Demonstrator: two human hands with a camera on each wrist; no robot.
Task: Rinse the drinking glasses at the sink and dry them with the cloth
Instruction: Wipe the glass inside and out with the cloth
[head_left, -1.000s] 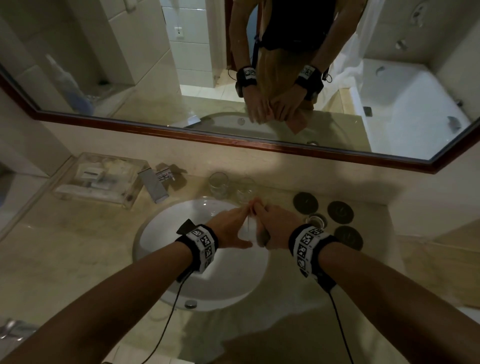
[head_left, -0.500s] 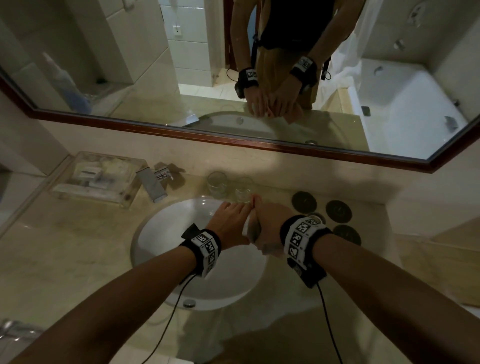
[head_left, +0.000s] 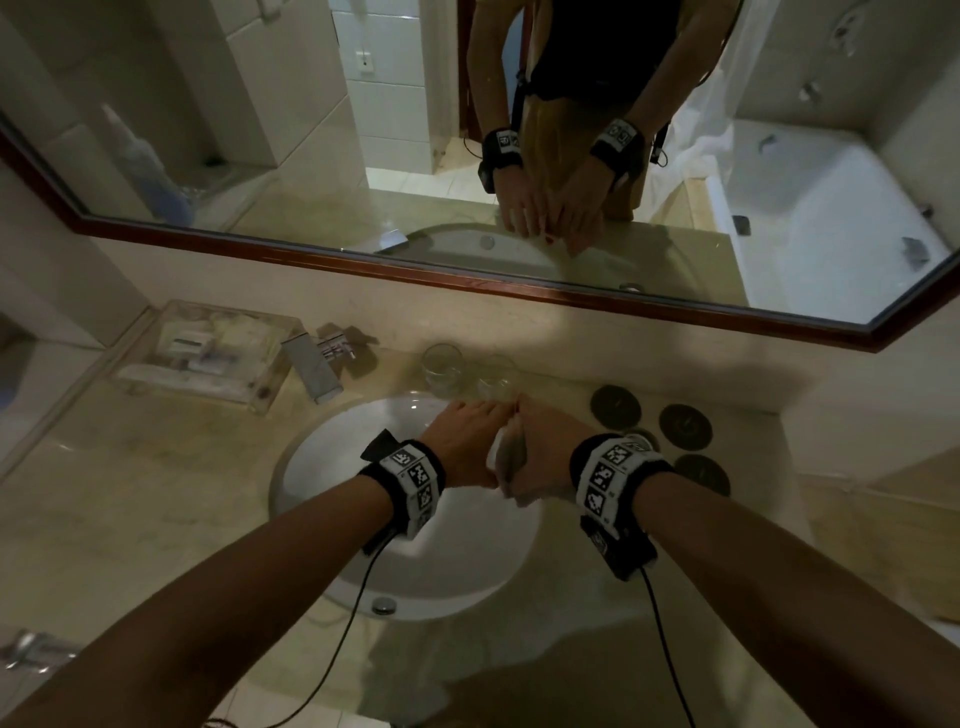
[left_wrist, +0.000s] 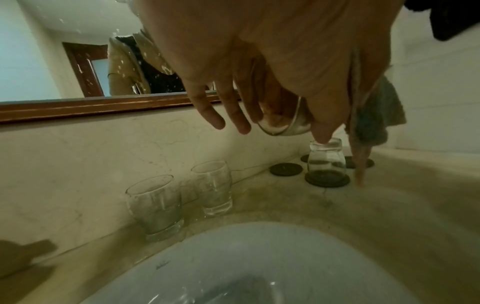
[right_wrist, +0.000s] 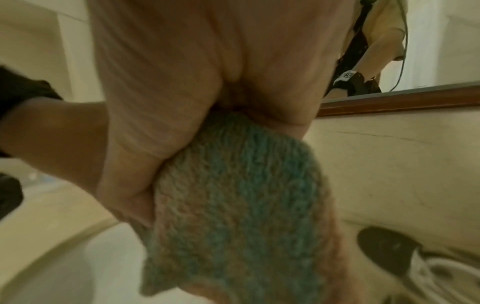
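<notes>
Over the back right rim of the white sink (head_left: 322, 467) my two hands meet. My left hand (head_left: 470, 439) holds a clear drinking glass (left_wrist: 284, 122) on its side between thumb and fingers; the outer fingers (left_wrist: 215, 115) reach out straight. My right hand (head_left: 545, 452) grips a blue-green cloth (right_wrist: 233, 195) bunched against the glass; the cloth (head_left: 506, 460) shows pale between the hands. Two more glasses (head_left: 442, 369) (head_left: 496, 383) stand upright on the counter behind the sink. The same pair of glasses (left_wrist: 154, 207) (left_wrist: 213, 189) appears below my left hand.
A small jar-shaped glass (left_wrist: 326, 162) stands on a dark round coaster, among other coasters (head_left: 615, 405) to the right of the sink. The chrome tap (head_left: 314, 366) and a clear tray of toiletries (head_left: 208, 353) sit at the back left. A framed mirror (head_left: 467, 283) runs along the wall.
Both hands have stayed together over the sink's back right rim. The right wrist has turned a little with the cloth against the glass.
</notes>
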